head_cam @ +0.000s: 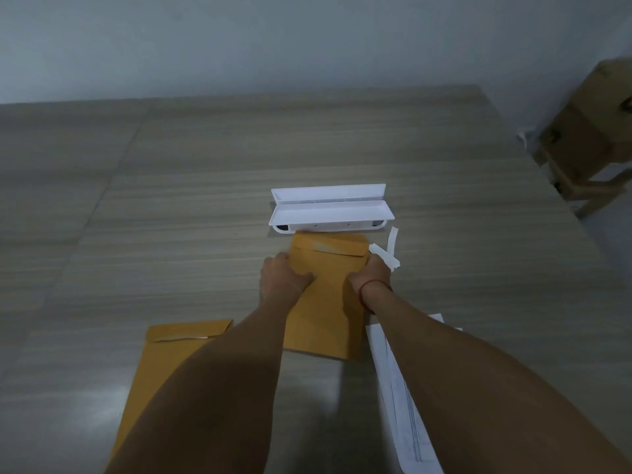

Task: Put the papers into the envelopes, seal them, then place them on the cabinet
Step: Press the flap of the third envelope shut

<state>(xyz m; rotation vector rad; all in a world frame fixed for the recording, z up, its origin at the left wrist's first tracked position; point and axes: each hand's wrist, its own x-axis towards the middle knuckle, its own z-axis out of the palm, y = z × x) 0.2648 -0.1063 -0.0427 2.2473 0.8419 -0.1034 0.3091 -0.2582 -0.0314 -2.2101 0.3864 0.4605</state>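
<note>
Now left hand (281, 279) and right hand (369, 277), arms outstretched, each grip clamped on envelope (328, 268) side edges.

At frame centre one envelope (326, 295) lies on the desk (171, 200), a tray (330, 208) just above it. A second envelope (164, 371) lies lower left, papers (403, 412) lower right, strips (388, 251) right of centre.

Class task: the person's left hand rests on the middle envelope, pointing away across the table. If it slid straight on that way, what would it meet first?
The left hand would probably first cross the envelope's folded flap, then reach the white tray-like device touching the envelope's far end. Depth is uncertain.
</note>
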